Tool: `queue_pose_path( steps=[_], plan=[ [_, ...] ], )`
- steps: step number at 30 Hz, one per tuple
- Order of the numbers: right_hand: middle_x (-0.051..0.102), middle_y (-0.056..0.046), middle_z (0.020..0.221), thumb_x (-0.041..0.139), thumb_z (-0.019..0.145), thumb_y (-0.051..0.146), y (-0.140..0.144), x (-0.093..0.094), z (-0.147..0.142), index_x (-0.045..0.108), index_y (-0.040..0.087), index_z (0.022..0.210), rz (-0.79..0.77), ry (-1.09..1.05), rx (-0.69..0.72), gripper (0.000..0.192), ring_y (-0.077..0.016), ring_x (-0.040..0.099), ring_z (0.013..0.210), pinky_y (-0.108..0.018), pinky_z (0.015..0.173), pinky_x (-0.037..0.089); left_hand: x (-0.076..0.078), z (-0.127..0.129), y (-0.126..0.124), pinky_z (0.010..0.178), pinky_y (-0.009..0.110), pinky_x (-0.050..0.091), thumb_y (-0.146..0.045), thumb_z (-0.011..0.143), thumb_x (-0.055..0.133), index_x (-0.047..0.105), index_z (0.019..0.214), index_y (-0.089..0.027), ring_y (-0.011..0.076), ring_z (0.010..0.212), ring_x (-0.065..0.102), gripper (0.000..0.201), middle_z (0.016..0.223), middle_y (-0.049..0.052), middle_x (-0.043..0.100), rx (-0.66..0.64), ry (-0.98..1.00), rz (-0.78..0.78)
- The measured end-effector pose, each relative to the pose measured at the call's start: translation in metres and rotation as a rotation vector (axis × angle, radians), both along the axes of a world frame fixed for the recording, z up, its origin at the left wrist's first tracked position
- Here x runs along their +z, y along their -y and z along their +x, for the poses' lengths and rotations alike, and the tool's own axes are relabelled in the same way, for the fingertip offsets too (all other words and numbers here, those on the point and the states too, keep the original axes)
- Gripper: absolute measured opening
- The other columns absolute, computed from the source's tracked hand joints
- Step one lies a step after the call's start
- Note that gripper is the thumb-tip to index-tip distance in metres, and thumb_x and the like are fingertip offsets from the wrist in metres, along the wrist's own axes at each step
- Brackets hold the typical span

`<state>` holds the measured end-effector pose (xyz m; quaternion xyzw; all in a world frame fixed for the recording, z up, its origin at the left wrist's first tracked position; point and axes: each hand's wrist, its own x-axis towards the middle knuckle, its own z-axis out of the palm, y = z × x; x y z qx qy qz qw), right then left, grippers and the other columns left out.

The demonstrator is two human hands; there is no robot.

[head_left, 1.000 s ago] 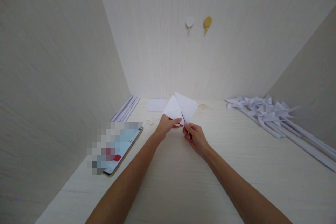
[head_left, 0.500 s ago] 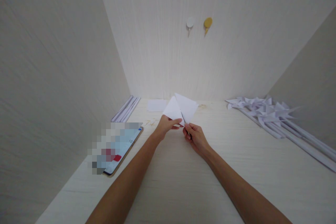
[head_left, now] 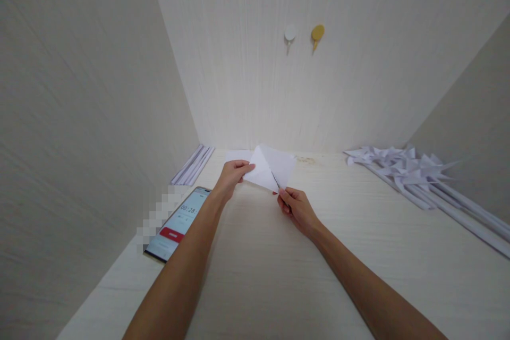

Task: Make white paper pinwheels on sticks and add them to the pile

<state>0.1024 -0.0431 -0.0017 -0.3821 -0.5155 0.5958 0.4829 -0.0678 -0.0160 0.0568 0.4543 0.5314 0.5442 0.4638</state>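
Observation:
A square of white paper [head_left: 281, 162], with a slit running in from its near corner, is held up over the table. Its left corner is pinched between the thumb and fingers of my left hand [head_left: 233, 175]. My right hand [head_left: 295, 207] is closed at the near corner around what looks like a small pair of scissors [head_left: 275, 178]. Only a thin dark blade shows, lying along the slit; my fingers hide the handles. Behind the held square, a second piece of white paper [head_left: 237, 154] lies flat on the table, partly covered.
At far left lie several rolled paper sticks [head_left: 193, 166]. A phone [head_left: 175, 226] with a running timer sits partly behind my left forearm. Paper pinwheels [head_left: 402, 167] on long paper sticks are piled at right. Two hooks, white [head_left: 290, 33] and yellow [head_left: 317, 33], are on the back wall.
My left hand has shifted left, from the paper's near edge to its left corner. The paper has turned slightly and moved left. My right hand stays almost in place.

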Motion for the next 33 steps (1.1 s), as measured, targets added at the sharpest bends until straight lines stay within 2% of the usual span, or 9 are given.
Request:
queue_pose_path(
  steps=[5,9,15,18,22,26,33],
  plan=[
    [0.042,0.005,0.043,0.056,0.069,0.043,0.000,-0.001,0.000,0.050,0.015,0.053,0.019,0.026,0.008,0.032,-0.0035,0.029,0.036,-0.022,0.037,0.014,0.002,-0.005,0.000,0.036,0.019,0.010,-0.024,0.050,0.069,0.058,0.053,-0.011,0.0014,0.035,0.022,0.017,0.036,-0.007,0.034,-0.035,-0.013,-0.001],
    [0.045,0.005,0.046,0.059,0.065,0.044,0.001,0.003,-0.001,0.058,0.014,0.069,-0.039,-0.029,0.009,0.030,-0.0034,0.031,0.035,-0.021,0.037,0.014,0.004,-0.008,0.001,0.035,0.019,0.009,-0.023,0.053,0.069,0.056,0.053,-0.011,0.0006,0.032,0.021,0.017,0.034,-0.009,0.032,-0.046,0.070,0.028],
    [0.045,0.006,0.046,0.064,0.059,0.046,0.000,0.008,-0.001,0.059,0.014,0.071,-0.125,-0.189,-0.020,0.034,-0.0026,0.029,0.035,-0.020,0.036,0.014,0.002,0.003,-0.001,0.038,0.014,0.027,-0.017,0.057,0.067,0.047,0.049,-0.013,0.0026,0.038,0.042,0.022,0.041,-0.003,0.048,0.037,0.325,0.042],
    [0.045,0.006,0.046,0.064,0.060,0.045,0.001,0.009,-0.001,0.060,0.014,0.072,-0.136,-0.203,0.027,0.034,-0.0025,0.031,0.035,-0.020,0.037,0.015,-0.004,0.018,0.000,0.042,0.014,0.033,-0.014,0.055,0.068,0.050,0.055,-0.012,0.0049,0.045,0.051,0.018,0.048,-0.002,0.054,0.049,0.422,-0.006],
    [0.047,0.005,0.046,0.064,0.059,0.046,0.003,0.011,-0.001,0.060,0.014,0.074,-0.142,-0.211,0.062,0.035,-0.0029,0.032,0.035,-0.020,0.037,0.016,-0.014,0.035,0.004,0.046,0.015,0.037,-0.017,0.051,0.071,0.056,0.061,-0.010,0.0063,0.053,0.055,0.019,0.057,0.000,0.059,-0.002,0.448,-0.041],
    [0.047,0.005,0.046,0.065,0.058,0.046,0.004,0.012,-0.002,0.060,0.014,0.073,-0.149,-0.215,0.067,0.035,-0.0031,0.033,0.036,-0.020,0.037,0.015,-0.019,0.041,0.006,0.058,0.020,0.045,-0.017,0.052,0.071,0.060,0.069,-0.010,0.0094,0.062,0.059,0.021,0.067,0.002,0.063,-0.046,0.485,0.020],
    [0.047,0.005,0.046,0.064,0.059,0.046,0.003,0.010,-0.001,0.060,0.014,0.072,-0.159,-0.208,0.077,0.035,-0.0032,0.032,0.036,-0.020,0.037,0.015,-0.019,0.043,0.005,0.063,0.024,0.049,-0.017,0.059,0.067,0.060,0.070,-0.008,0.0123,0.063,0.061,0.015,0.066,0.005,0.065,-0.088,0.418,0.037]
  ],
)
